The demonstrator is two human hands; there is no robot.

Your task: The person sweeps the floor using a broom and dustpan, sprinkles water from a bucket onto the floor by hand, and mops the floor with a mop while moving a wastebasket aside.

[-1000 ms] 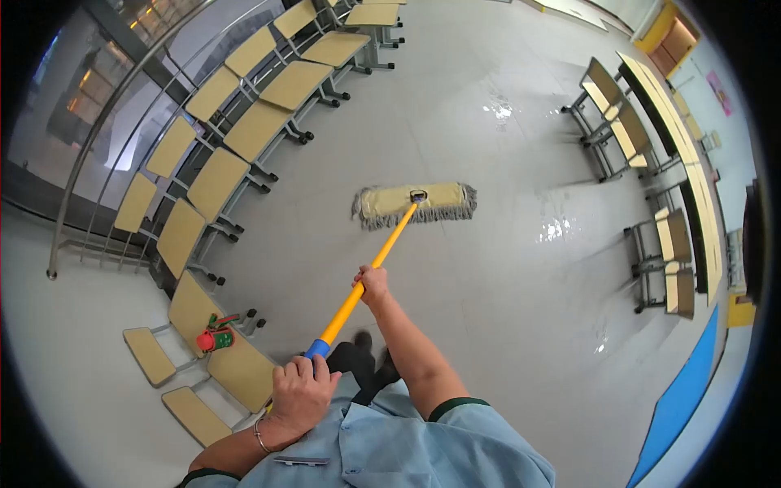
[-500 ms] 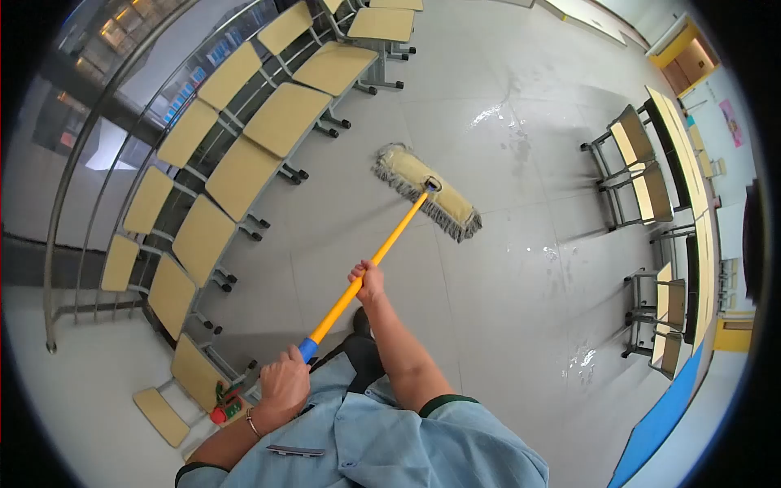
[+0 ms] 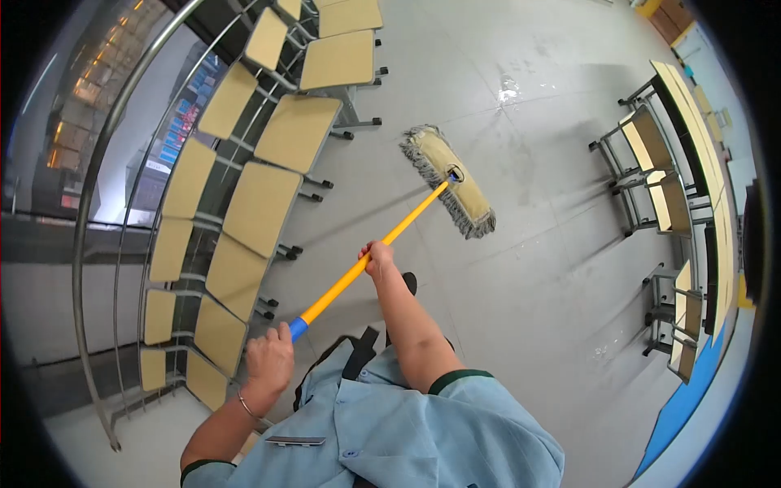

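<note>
A flat dust mop [image 3: 472,193] with a cream top and grey fringe lies on the floor ahead of me, set at a slant. Its yellow pole [image 3: 335,287] runs back toward my body and ends in a blue grip [image 3: 298,328]. My left hand [image 3: 270,358] is closed around the blue end, with a bracelet at the wrist. Further up, my right hand [image 3: 377,259] wraps the yellow part of the pole. One dark shoe [image 3: 409,283] shows just beyond my right forearm.
Several desks and chairs with pale tops [image 3: 259,207] line the left, beside a metal railing [image 3: 92,187]. More chairs [image 3: 651,175] stand at a long table [image 3: 691,130] on the right. Wet, shiny patches [image 3: 508,91] mark the grey floor [image 3: 521,325].
The view has turned and moved forward along the desks. The mop head appears a little further right and more steeply angled. Both hands keep their hold on the pole.
</note>
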